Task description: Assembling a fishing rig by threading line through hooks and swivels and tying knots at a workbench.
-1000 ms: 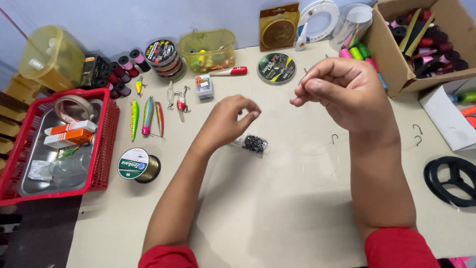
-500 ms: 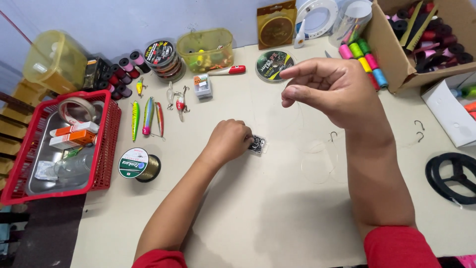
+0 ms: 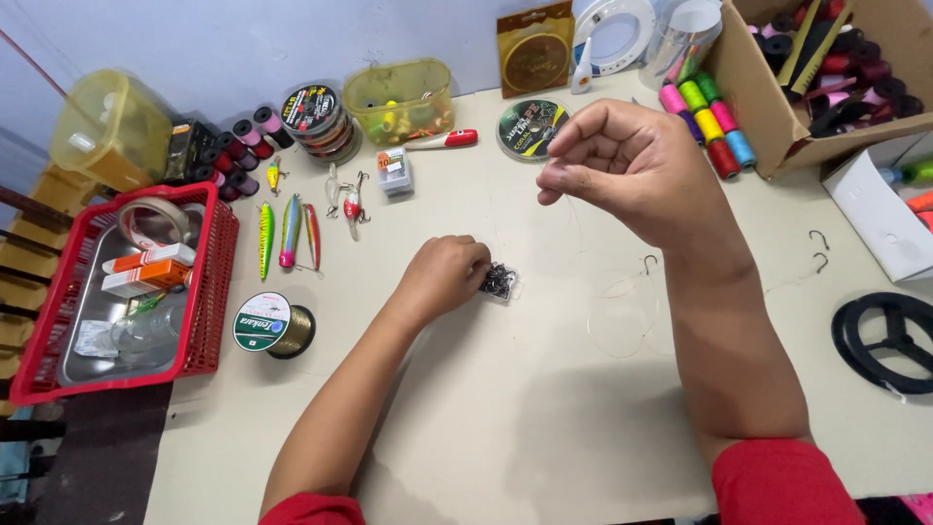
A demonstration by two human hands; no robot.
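Change since earlier frame: left hand [image 3: 442, 277] had stayed down on the table [image 3: 505, 418] at the small clear packet of dark hooks [image 3: 500, 282]; right hand [image 3: 627, 165] remained raised above the table, pulled slightly nearer the body.
Far left: red basket [image 3: 209, 292] held a roll of tape and orange-and-white boxes; a yellow tub stood behind it.
Left of centre: spool of line [image 3: 272, 324] lay on its side; three slim lures [image 3: 289, 233] lay side by side, long axes running away from the person.
Left hand grip: fingers curled together, tips on the packet's left edge; whether a hook was pinched could not be told.
Packet position: mid-table, just right of the left hand, flat on the surface.
Packet look: small, clear, roughly square, packed with a dark tangle; no clear long axis, no readable direction.
Right hand grip: thumb and forefinger pressed together, other fingers folded; what they held was too fine to see.
Below right hand: loops of thin clear line [image 3: 622, 311] lay on the table, with one hook [image 3: 649, 262] beside them.
Right: two loose hooks [image 3: 819, 249], a cardboard box [image 3: 768, 107], a black reel [image 3: 889, 331].
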